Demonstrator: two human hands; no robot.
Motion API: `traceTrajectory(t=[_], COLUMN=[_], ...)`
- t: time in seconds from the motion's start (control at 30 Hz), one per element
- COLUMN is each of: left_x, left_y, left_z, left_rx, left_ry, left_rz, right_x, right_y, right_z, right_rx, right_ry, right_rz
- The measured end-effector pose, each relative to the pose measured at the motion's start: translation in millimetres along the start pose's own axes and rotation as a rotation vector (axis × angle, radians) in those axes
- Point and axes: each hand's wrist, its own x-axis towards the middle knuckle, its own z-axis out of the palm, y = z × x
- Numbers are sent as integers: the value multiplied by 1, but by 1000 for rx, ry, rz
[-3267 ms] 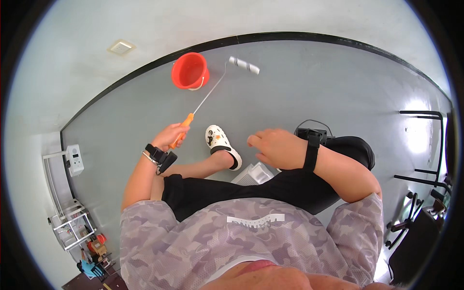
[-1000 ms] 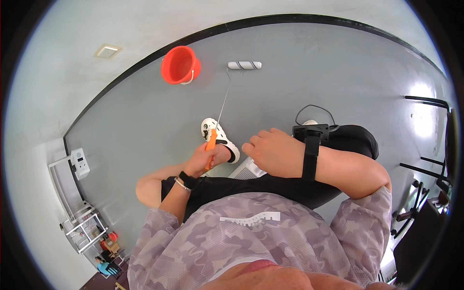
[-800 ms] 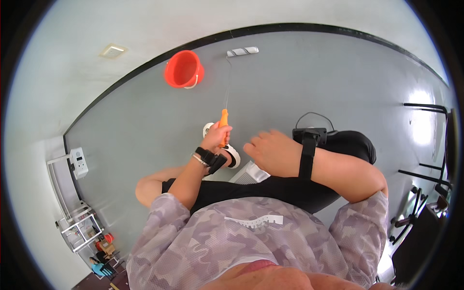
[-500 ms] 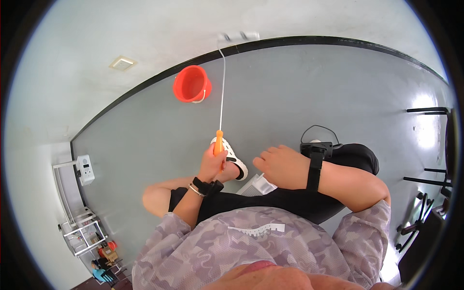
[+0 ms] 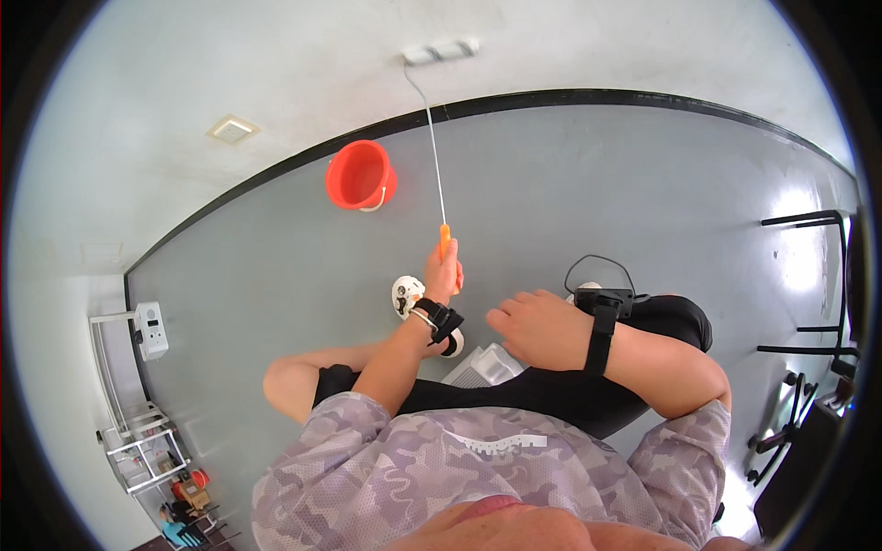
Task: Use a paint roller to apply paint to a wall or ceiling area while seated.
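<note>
My left hand is closed around the orange handle of a paint roller. Its long thin metal rod runs away from me, and the white roller head lies against the white wall, above the black baseboard. My right hand hangs over my right leg with its fingers loosely bent, and no object shows in it. Just below its fingertips is a pale ribbed tray-like thing between my legs, partly hidden. A red bucket with a white handle stands on the floor, left of the rod.
Grey floor reaches to the wall. A switch plate sits on the wall at left. Farther left are a white socket box and a metal rack. Black chair legs stand at the right.
My left hand has moved forward and a little right with the roller. The roller head has gone higher up the wall. My right hand has barely moved.
</note>
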Motion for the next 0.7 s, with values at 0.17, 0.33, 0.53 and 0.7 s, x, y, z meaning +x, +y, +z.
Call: traceTrajectory(t=[0.17,0.33,0.53,0.7], left_x=[-20,-14,24,10], left_y=[6,90,97,-3], left_z=[-1,19,12,4], left_rx=[2,-64,140,136], left_ry=[9,41,67,69], left_rz=[74,345,402,60], right_x=[-9,-8,-7,-6], right_y=[0,-7,-4,-6], right_z=[-4,-5,-5,1], right_rx=[26,-7,-13,2], right_ry=[70,-20,69,48], right_rz=[1,-4,2,16])
